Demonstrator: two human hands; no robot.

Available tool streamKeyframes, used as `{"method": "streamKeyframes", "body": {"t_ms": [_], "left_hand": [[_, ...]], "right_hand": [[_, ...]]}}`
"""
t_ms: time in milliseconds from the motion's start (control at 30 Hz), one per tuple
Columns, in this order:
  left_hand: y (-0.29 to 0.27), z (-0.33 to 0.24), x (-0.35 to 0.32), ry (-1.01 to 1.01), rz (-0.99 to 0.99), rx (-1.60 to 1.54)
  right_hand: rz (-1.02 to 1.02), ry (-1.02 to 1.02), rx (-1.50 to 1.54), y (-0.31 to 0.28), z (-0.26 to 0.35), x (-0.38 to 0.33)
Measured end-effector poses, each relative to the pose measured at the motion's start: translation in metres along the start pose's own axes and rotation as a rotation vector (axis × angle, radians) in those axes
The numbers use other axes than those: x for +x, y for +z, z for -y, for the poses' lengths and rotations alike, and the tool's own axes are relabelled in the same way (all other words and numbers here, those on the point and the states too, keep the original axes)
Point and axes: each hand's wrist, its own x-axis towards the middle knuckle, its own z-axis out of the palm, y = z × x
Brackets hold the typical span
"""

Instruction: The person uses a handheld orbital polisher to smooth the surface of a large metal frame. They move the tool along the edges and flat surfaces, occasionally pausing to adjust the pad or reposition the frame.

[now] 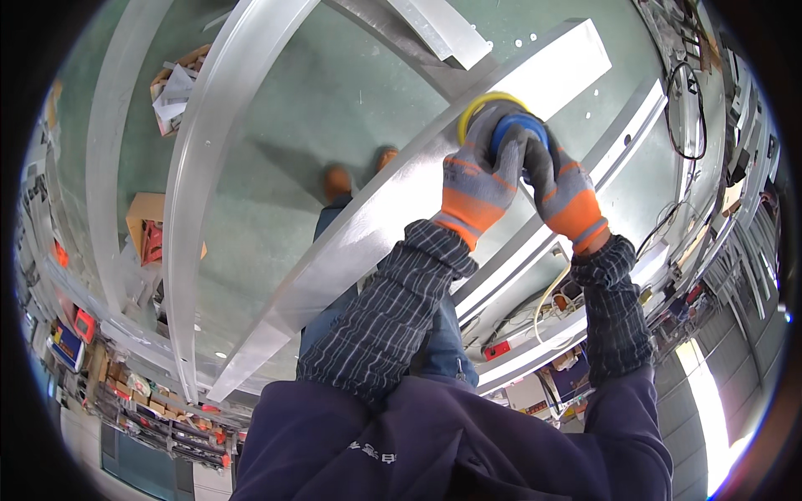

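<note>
A round sander (516, 125), blue on top with a yellow rim, lies against the bright face of a long metal beam (359, 225). My left hand (480, 171), in a grey and orange glove, is closed around its left side. My right hand (561, 188), gloved alike, grips it from the right, with the fingers of both hands meeting near the blue top. The pad's underside is hidden against the metal. Around the sander the beam's surface looks shiny and brushed.
More metal beams (213, 134) run on the left, and another rail (618, 134) lies on the right. Cardboard boxes (146, 209) stand on the green floor. A black cable (687, 154) loops at the right, and a pale hose (551, 292) curves below my right hand.
</note>
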Motion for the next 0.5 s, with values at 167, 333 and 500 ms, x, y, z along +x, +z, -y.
{"method": "streamKeyframes", "body": {"t_ms": [167, 333, 500], "left_hand": [[-0.016, 0.002, -0.027, 0.049, -0.130, 0.155], [-0.058, 0.005, -0.084, -0.188, -0.144, 0.018], [-0.054, -0.002, -0.074, -0.044, -0.129, 0.104]], "right_hand": [[0.178, 0.039, -0.166, 0.010, 0.013, -0.007], [0.461, 0.104, 0.013, 0.025, 0.074, -0.022], [0.399, 0.015, -0.067, 0.037, 0.059, -0.024]]}}
